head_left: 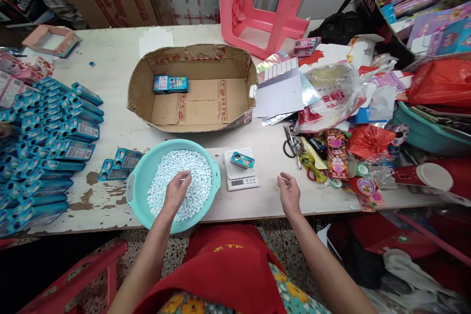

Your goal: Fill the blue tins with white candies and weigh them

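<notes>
My left hand is over the turquoise basin, its fingers drawn together in a pinch just above the small white and pale blue pellets. What the fingertips hold, if anything, is too small to make out. To the right of the basin stands a white digital scale, with a small blue box lying on its pan. My right hand hovers right of the scale, fingers loosely bent and apart, with nothing in it.
Blue boxes are stacked at the left, and several more lie beside the basin. An open cardboard box behind holds blue boxes. A pink stool lies on the table. Scissors and mixed packaging crowd the right.
</notes>
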Demonstrator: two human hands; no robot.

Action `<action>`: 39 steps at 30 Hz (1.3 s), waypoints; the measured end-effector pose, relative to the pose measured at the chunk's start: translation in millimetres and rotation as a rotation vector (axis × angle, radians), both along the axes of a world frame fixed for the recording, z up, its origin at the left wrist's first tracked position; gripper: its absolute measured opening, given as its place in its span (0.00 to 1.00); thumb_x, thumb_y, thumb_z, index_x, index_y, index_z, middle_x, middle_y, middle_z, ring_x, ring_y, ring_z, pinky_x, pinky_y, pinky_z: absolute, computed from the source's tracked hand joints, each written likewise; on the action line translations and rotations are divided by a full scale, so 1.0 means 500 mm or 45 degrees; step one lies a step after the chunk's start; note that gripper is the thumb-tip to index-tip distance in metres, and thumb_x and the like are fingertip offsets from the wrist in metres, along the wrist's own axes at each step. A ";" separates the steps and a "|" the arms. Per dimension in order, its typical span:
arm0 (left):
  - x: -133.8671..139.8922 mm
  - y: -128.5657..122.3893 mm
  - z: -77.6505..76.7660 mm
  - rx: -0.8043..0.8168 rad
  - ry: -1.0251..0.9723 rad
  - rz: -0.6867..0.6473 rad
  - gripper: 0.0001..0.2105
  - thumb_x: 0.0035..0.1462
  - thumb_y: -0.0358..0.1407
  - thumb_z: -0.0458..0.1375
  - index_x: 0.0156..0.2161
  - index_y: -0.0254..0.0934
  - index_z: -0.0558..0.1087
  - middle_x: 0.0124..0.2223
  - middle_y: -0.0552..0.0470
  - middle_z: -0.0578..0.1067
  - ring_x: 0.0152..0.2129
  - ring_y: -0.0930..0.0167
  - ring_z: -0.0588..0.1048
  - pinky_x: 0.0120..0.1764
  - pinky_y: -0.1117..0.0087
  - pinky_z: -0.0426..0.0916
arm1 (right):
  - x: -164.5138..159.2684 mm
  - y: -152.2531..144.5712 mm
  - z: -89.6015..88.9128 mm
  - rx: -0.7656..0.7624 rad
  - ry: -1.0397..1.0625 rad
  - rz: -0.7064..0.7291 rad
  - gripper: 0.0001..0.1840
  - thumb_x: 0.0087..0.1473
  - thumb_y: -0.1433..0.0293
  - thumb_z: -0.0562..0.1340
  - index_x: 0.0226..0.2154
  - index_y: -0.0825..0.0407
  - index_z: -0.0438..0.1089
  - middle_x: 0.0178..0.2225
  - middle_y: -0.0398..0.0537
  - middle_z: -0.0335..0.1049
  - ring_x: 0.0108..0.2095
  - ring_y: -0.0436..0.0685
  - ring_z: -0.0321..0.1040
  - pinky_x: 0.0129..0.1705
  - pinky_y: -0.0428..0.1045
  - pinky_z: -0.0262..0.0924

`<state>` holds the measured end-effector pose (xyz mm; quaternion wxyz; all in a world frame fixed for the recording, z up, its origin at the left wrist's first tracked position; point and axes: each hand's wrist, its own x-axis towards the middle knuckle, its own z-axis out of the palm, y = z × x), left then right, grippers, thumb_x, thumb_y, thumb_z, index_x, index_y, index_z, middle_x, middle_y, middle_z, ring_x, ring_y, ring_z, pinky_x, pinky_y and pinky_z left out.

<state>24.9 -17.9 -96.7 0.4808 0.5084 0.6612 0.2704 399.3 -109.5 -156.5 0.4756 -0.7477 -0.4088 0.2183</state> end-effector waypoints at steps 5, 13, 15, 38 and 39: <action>-0.004 -0.007 0.009 0.003 0.041 0.003 0.19 0.49 0.49 0.56 0.42 0.40 0.74 0.45 0.45 0.75 0.39 0.60 0.73 0.40 0.64 0.66 | -0.019 0.015 0.003 -0.082 0.121 -0.083 0.23 0.50 0.55 0.60 0.43 0.54 0.66 0.44 0.57 0.69 0.41 0.59 0.68 0.41 0.57 0.65; -0.021 -0.019 -0.006 0.046 0.023 0.016 0.16 0.50 0.46 0.56 0.40 0.40 0.75 0.43 0.47 0.76 0.38 0.61 0.73 0.41 0.64 0.65 | -0.098 0.105 0.055 0.012 0.078 0.272 0.34 0.41 0.58 0.67 0.50 0.51 0.62 0.51 0.55 0.62 0.51 0.62 0.61 0.47 0.59 0.63; -0.017 -0.021 -0.005 0.068 -0.012 0.016 0.15 0.50 0.46 0.56 0.40 0.40 0.75 0.42 0.47 0.76 0.38 0.61 0.73 0.42 0.63 0.65 | -0.128 0.144 0.070 0.023 0.035 0.363 0.31 0.41 0.58 0.68 0.47 0.51 0.64 0.48 0.53 0.64 0.49 0.61 0.62 0.48 0.58 0.62; -0.394 -0.071 0.004 0.173 0.797 0.895 0.21 0.48 0.43 0.60 0.47 0.38 0.67 0.42 0.48 0.72 0.40 0.62 0.72 0.43 0.62 0.65 | -0.531 0.269 0.128 -0.691 -1.098 1.404 0.07 0.51 0.78 0.58 0.31 0.59 0.72 0.38 0.62 0.71 0.41 0.65 0.69 0.40 0.53 0.60; -0.410 -0.058 -0.032 0.160 0.803 0.885 0.20 0.48 0.42 0.60 0.46 0.37 0.67 0.43 0.47 0.72 0.41 0.62 0.71 0.44 0.62 0.65 | -0.533 0.269 0.122 -0.706 -1.096 1.405 0.07 0.50 0.79 0.58 0.30 0.59 0.72 0.37 0.62 0.71 0.40 0.65 0.69 0.39 0.52 0.60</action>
